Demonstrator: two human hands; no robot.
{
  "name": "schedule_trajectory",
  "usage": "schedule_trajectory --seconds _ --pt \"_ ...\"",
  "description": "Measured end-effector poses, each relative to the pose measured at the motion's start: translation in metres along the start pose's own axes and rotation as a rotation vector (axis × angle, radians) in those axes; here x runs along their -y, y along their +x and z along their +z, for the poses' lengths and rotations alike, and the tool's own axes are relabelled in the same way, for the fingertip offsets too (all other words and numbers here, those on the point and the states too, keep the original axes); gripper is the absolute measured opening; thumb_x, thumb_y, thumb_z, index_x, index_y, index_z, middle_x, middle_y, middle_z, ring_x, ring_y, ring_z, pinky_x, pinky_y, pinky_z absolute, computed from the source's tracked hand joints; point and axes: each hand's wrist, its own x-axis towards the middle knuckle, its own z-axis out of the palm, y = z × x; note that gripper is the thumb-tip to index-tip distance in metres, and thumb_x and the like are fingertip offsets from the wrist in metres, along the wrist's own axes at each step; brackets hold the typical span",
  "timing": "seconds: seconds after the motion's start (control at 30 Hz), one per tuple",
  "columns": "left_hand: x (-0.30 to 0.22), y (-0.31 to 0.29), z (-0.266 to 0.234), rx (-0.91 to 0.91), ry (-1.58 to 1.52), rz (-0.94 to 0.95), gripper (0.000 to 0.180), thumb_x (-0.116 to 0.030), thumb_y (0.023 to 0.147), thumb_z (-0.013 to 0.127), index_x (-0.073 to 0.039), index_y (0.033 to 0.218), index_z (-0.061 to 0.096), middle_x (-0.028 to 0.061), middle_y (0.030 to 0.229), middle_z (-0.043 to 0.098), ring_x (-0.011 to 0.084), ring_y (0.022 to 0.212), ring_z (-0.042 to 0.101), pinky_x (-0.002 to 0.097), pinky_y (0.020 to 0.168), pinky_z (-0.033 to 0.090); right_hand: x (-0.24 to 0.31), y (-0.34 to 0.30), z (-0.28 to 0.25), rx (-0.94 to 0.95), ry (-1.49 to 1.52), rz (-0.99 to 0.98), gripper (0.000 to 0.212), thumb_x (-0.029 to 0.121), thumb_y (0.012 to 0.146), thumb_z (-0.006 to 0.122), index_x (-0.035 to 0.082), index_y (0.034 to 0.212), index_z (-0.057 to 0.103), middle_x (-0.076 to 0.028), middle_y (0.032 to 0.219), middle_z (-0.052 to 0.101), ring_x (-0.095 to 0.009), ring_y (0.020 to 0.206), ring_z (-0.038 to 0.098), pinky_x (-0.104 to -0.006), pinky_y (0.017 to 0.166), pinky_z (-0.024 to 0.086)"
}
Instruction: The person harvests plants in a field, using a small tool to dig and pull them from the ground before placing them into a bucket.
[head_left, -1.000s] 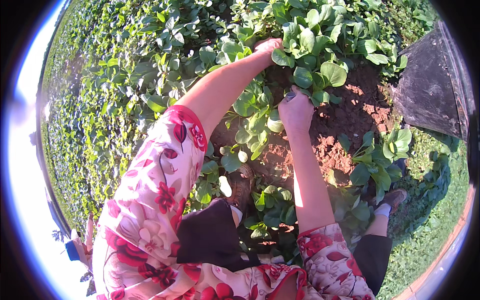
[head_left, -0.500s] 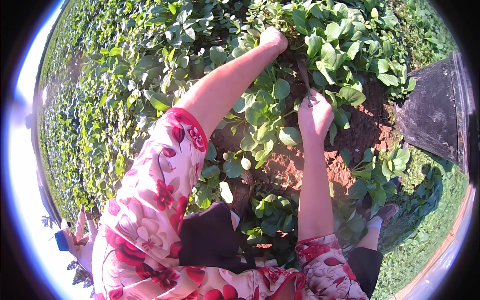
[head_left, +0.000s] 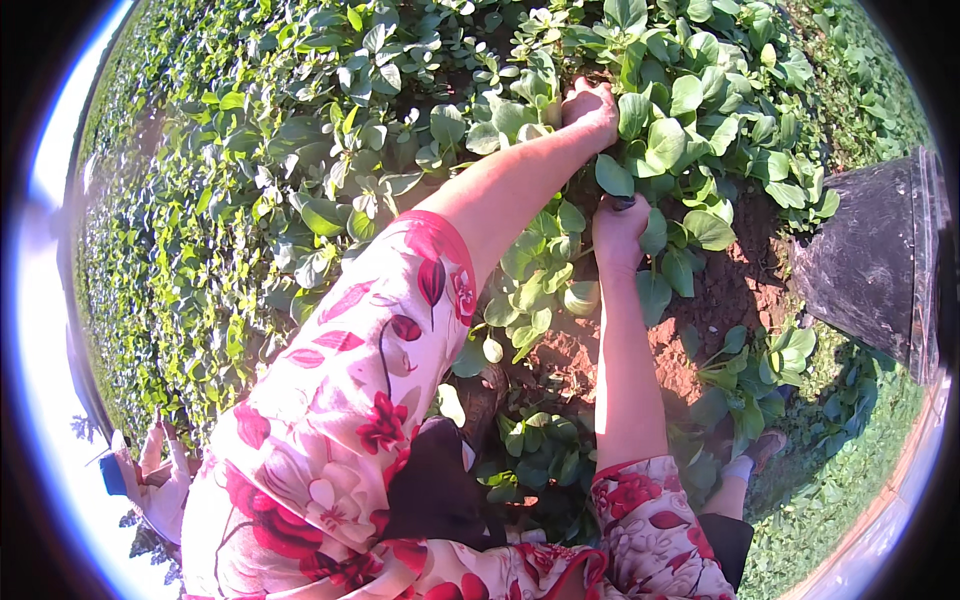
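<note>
My left hand (head_left: pixel 590 112) reaches in among broad-leaved leafy greens (head_left: pixel 665 140), its fingers curled against the stems on the left side of the plant. What lies inside its grip is mostly hidden. Just below it, my right hand (head_left: pixel 620 235) is closed round the dark handle of a knife (head_left: pixel 622 203). The knife's blade is out of sight under the leaves. A lower cluster of the same greens (head_left: pixel 535 265) grows to the left of my right wrist.
A black bucket (head_left: pixel 870 260) lies tipped at the right. Reddish bare soil (head_left: pixel 690 350) shows between the plants, with a small green plant (head_left: pixel 745 365) on it. Dense low leaves (head_left: pixel 220 200) cover the left. A person's hand (head_left: pixel 155 480) shows at the lower left edge.
My left hand has moved right and a little nearer, against the leafy greens. The right hand has moved slightly nearer, and the knife blade, seen before, is now hidden by leaves.
</note>
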Motion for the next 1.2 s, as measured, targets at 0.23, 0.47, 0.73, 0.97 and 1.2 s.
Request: schedule_trajectory --seconds 0.23,0.47,0.73,0.97,1.2 --pt "0.022 0.005 -0.006 -0.029 -0.103 0.222 0.044 -0.021 0.072 0.063 -0.008 0.114 0.055 0.013 0.118 0.056 0.03 0.109 0.056 0.0392 0.091 0.047 0.064 0.025 -0.003 0.253 -0.414 0.161 0.027 0.022 0.08 0.053 0.016 0.103 0.065 -0.016 0.097 0.066 -0.036 0.094 0.062 -0.0438 0.082 0.049" --pt "0.0 0.016 -0.032 0.055 -0.021 -0.011 0.03 -0.018 0.072 0.064 -0.008 0.1 0.066 0.0117 0.101 0.066 0.0249 0.09 0.065 0.0379 0.072 0.054 0.043 -0.004 -0.048 0.21 -0.259 0.151 0.023 0.017 0.078 0.058 0.001 0.094 0.064 -0.019 0.08 0.065 -0.035 0.078 0.064 -0.0405 0.07 0.049" --pt "0.029 0.032 -0.046 0.09 -0.296 -0.129 0.023 -0.013 0.075 0.061 -0.005 0.096 0.065 0.0113 0.092 0.065 0.0234 0.078 0.063 0.0367 0.064 0.052 0.045 -0.018 -0.048 0.251 -0.084 0.079 0.023 0.011 0.076 0.058 0.002 0.095 0.065 -0.017 0.076 0.065 -0.032 0.073 0.063 -0.0354 0.07 0.049" --pt "0.028 0.033 -0.043 0.068 -0.402 -0.142 0.017 -0.009 0.078 0.059 -0.003 0.092 0.064 0.0109 0.084 0.064 0.0222 0.067 0.062 0.0355 0.057 0.05 0.051 0.022 0.003 0.17 -0.003 0.18 0.018 0.015 0.074 0.056 0.0 0.08 0.064 -0.022 0.083 0.065 -0.04 0.082 0.062 -0.0423 0.071 0.05" --pt "0.03 0.044 -0.049 -0.102 -0.532 -0.148 0.025 -0.017 0.083 0.047 0.006 0.08 0.059 0.0224 0.07 0.06 0.0389 0.059 0.06 0.0475 0.054 0.051 0.035 0.026 0.003 0.106 -0.018 -0.053 0.019 0.012 0.075 0.056 0.001 0.087 0.066 -0.021 0.081 0.065 -0.035 0.08 0.064 -0.0379 0.071 0.051"
